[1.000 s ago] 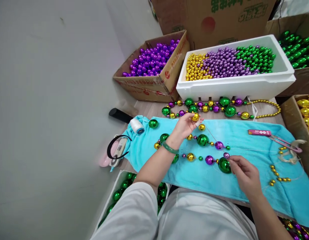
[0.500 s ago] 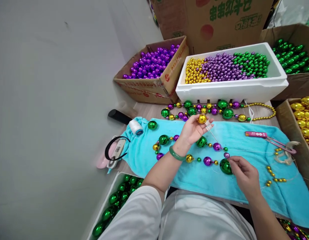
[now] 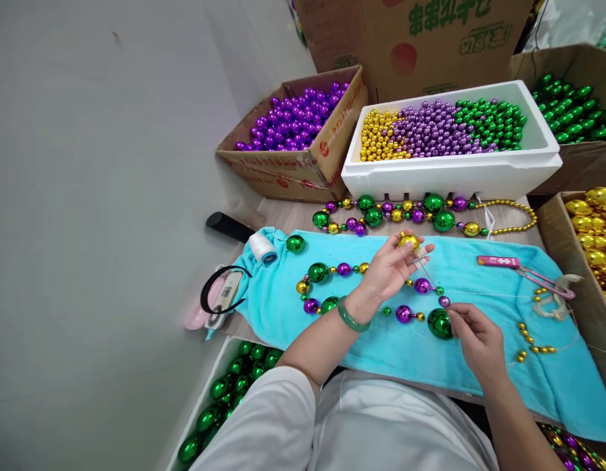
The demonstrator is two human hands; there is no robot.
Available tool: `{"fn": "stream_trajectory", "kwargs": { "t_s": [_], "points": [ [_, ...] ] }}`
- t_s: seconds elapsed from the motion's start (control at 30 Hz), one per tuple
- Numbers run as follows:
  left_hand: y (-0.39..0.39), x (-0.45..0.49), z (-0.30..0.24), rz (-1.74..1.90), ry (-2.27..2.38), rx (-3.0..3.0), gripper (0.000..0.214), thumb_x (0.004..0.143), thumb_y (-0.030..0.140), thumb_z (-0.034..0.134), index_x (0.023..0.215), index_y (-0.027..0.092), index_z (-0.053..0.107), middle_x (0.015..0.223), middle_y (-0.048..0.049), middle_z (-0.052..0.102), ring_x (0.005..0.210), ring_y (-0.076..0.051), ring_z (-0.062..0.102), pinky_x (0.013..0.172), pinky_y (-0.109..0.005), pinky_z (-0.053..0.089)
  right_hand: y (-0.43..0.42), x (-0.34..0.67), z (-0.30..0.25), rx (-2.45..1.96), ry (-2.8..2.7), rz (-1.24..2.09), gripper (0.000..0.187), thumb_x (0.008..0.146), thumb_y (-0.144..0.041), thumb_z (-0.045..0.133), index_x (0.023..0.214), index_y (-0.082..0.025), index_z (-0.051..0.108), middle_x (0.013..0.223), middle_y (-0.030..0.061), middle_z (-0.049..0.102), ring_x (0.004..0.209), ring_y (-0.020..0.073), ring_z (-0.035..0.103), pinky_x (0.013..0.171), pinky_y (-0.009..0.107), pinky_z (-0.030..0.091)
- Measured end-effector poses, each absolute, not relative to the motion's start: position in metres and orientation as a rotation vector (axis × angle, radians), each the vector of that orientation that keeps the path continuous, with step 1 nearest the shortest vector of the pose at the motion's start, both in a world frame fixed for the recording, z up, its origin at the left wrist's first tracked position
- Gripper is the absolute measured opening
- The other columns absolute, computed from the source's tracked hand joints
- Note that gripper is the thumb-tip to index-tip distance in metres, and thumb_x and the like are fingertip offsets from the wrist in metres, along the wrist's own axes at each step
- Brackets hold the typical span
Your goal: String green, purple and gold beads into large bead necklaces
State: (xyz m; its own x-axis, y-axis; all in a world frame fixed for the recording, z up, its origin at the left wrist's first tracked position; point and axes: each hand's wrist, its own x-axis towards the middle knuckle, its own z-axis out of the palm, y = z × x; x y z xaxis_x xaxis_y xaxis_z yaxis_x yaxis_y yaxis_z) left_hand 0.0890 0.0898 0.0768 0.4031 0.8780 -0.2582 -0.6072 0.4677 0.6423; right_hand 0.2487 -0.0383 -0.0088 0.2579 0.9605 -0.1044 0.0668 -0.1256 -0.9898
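Left hand [image 3: 391, 268] half opened, palm partly upturned; a gold bead [image 3: 409, 242] is held between the thumb and fingers, above the turquoise towel [image 3: 391, 350] that is spread over the surface [image 3: 283, 212]. Right hand [image 3: 479, 337] tightly pinched; the thumb and forefinger are closed on a thread [image 3: 430, 273] just beside a small purple bead [image 3: 444, 301]; whether the bead itself is gripped cannot be told. A large green bead [image 3: 440, 324] is seen just beside the right fingertips. The step in hand is judged to be the threading of beads; for the next move, the thread would have to be drawn taut and the gold bead steadied with its hole in line with it. The thread is stretched obliquely, from the left hand down toward the right hand. No long axis can be assigned with confidence to the nearly round gold bead. The beaded strand [image 3: 344, 269] is laid as a narrow loop, bend to the left, its long axis running sideways along the towel.
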Motion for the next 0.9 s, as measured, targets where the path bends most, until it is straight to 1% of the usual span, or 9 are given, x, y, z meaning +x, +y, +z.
{"fn": "stream_trajectory", "kwargs": {
  "t_s": [0.13,0.27,0.33,0.43,0.5,0.57,0.67,0.77,0.9],
  "points": [
    [0.084,0.094,0.075,0.976,0.616,0.479,0.024,0.078,0.018,0.07,0.099,0.019,0.057,0.105,-0.0047,0.064,0.105,-0.023,0.065,0.096,-0.039,0.043,-0.039,0.25,-0.01,-1.462,-1.007,1.066,0.023,0.083,-0.039,0.064,0.087,-0.017,0.068,0.064,-0.0001,0.057,0.058,0.0111,0.048,0.053,0.024,0.039],
    [0.069,0.106,0.066,0.911,0.648,0.572,0.035,0.071,0.021,0.077,0.1,0.019,0.058,0.106,-0.0043,0.063,0.097,-0.021,0.066,0.09,-0.035,0.045,-0.036,0.246,-0.006,-1.412,-0.965,1.083,0.021,0.084,-0.038,0.064,0.089,-0.017,0.066,0.06,-0.0021,0.053,0.054,0.0098,0.046,0.05,0.023,0.038],
    [0.064,0.111,0.06,0.823,0.678,0.671,0.033,0.073,0.03,0.076,0.1,0.018,0.062,0.104,-0.0063,0.064,0.094,-0.019,0.065,0.088,-0.034,0.045,-0.034,0.244,-0.003,-1.384,-0.935,1.084,0.021,0.084,-0.038,0.063,0.089,-0.018,0.065,0.058,-0.0025,0.053,0.052,0.0097,0.046,0.048,0.022,0.037],
    [0.064,0.116,0.055,0.822,0.755,0.913,0.033,0.081,0.045,0.065,0.093,0.014,0.07,0.105,-0.0105,0.066,0.1,-0.019,0.061,0.091,-0.033,0.044,-0.033,0.249,-0.002,-1.373,-0.904,1.093,0.022,0.083,-0.04,0.064,0.086,-0.018,0.063,0.056,-0.0024,0.054,0.05,0.0101,0.047,0.046,0.022,0.038],
    [0.068,0.117,0.055,0.863,0.793,1.096,0.03,0.083,0.042,0.063,0.088,0.014,0.073,0.108,-0.0105,0.067,0.105,-0.02,0.058,0.094,-0.032,0.042,-0.034,0.258,-0.004,-1.397,-0.911,1.134,0.024,0.082,-0.041,0.065,0.085,-0.017,0.063,0.057,-0.0013,0.056,0.05,0.011,0.049,0.046,0.022,0.039],
    [0.071,0.119,0.057,0.849,0.799,1.248,0.024,0.083,0.036,0.063,0.086,0.015,0.074,0.102,-0.0093,0.068,0.102,-0.018,0.058,0.094,-0.031,0.042,-0.037,0.271,-0.004,-1.471,-0.955,1.176,0.028,0.08,-0.043,0.067,0.088,-0.017,0.065,0.062,0.001,0.06,0.054,0.0126,0.052,0.049,0.024,0.043],
    [0.069,0.126,0.059,0.789,0.806,1.36,0.022,0.084,0.032,0.06,0.084,0.016,0.075,0.089,-0.0076,0.069,0.088,-0.016,0.06,0.086,-0.028,0.045,-0.04,0.29,0.002,-1.601,-1.02,1.081,0.037,0.076,-0.043,0.07,0.102,-0.017,0.068,0.068,0.0022,0.063,0.057,0.0133,0.052,0.053,0.027,0.045],
    [0.064,0.138,0.06,0.736,0.791,1.352,0.022,0.085,0.031,0.057,0.085,0.017,0.075,0.088,-0.0064,0.068,0.08,-0.015,0.061,0.077,-0.026,0.047,-0.038,0.297,0.017,-1.575,-1.002,0.922,0.042,0.079,-0.04,0.069,0.114,-0.018,0.066,0.073,0.0028,0.063,0.056,0.0126,0.048,0.052,0.027,0.043],
    [0.065,0.15,0.071,0.739,0.741,1.366,0.019,0.085,0.029,0.057,0.085,0.018,0.073,0.086,-0.0053,0.068,0.078,-0.014,0.061,0.076,-0.025,0.048,-0.031,0.296,0.025,-1.479,-0.972,0.957,0.027,0.078,-0.038,0.069,0.098,-0.019,0.071,0.084,0.0069,0.069,0.058,0.013,0.053,0.048,0.025,0.042]
  ]
}}
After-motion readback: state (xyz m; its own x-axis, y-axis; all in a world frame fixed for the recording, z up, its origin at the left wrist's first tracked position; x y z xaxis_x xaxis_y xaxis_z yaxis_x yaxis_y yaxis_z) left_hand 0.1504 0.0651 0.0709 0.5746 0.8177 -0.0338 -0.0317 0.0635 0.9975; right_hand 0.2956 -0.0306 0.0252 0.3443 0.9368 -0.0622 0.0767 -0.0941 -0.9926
